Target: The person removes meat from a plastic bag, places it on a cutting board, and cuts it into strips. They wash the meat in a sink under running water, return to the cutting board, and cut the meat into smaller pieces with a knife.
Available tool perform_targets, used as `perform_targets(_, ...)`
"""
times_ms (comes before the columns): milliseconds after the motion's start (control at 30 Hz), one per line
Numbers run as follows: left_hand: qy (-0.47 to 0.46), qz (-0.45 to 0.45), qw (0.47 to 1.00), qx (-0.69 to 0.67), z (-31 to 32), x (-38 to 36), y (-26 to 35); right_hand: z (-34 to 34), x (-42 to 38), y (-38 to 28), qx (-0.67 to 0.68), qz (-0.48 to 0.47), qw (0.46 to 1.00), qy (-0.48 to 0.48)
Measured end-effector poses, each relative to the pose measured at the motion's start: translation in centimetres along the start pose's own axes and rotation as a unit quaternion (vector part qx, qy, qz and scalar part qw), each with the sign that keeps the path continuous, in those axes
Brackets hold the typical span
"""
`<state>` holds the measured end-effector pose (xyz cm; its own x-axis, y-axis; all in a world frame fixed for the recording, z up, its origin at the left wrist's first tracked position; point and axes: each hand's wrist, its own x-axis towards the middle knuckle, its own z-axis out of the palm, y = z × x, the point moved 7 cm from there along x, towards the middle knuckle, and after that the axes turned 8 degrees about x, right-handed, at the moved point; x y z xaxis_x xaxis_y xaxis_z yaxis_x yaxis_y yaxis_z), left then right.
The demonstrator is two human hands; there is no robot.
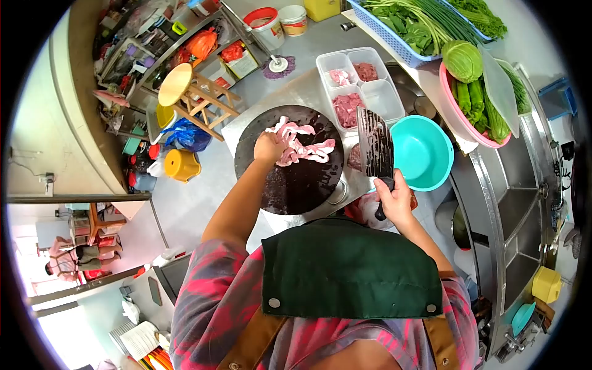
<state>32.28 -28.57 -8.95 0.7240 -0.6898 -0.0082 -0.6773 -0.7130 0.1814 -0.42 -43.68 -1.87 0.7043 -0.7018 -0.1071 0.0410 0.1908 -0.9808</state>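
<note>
Fingers of right hand (396,200) wrap the cleaver (375,145) handle, blade raised just right of the round chopping board (290,179). Left hand (269,148) fingers close on pink meat strips (302,145) lying on the board's far half. Teal bowl (422,153) sits right of the board.

Wet dark board (296,179) — glossy steel cleaver (374,145)

Red plaid shirt, green apron, tan straps
</note>
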Motion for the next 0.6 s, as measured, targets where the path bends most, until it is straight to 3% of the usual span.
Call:
perform_targets(67,-0.011,-0.099,0.98,-0.174,-0.2,-1.2,-1.8,0.9,-0.3,-0.3,0.0,0.0,1.0,-0.018)
perform_targets(200,0.008,-0.176,0.95,-0.257,-1.6,-2.1,-3.1,1.8,-0.9,-0.4,-0.017,-0.007,0.999,-0.035)
perform_targets(233,0.009,-0.177,0.95,-0.258,-1.6,-2.0,-3.2,1.8,-1.0,-0.3,-0.011,-0.021,0.999,-0.032)
perform_targets(300,0.116,-0.119,0.872,-0.461,-2.7,-1.2,-3.3,1.6,-1.1,0.1,-0.032,-0.022,0.999,-0.037)
perform_targets(367,0.082,-0.096,0.891,-0.435,-4.8,-1.0,-2.2,1.6,-1.2,0.3,-0.052,-0.024,0.997,-0.042)
perform_targets(433,0.062,-0.101,0.838,-0.532,-8.6,-1.7,0.0,1.7,-1.3,0.5,-0.076,-0.02,0.996,-0.037)
perform_targets(500,0.053,-0.104,0.826,-0.552,-10.0,-1.8,0.4,1.6,-1.4,0.9,-0.099,-0.025,0.994,-0.041)
perform_targets(600,0.019,-0.102,0.712,-0.694,-11.7,-2.4,1.7,1.8,-1.4,1.4,-0.122,-0.02,0.991,-0.045)
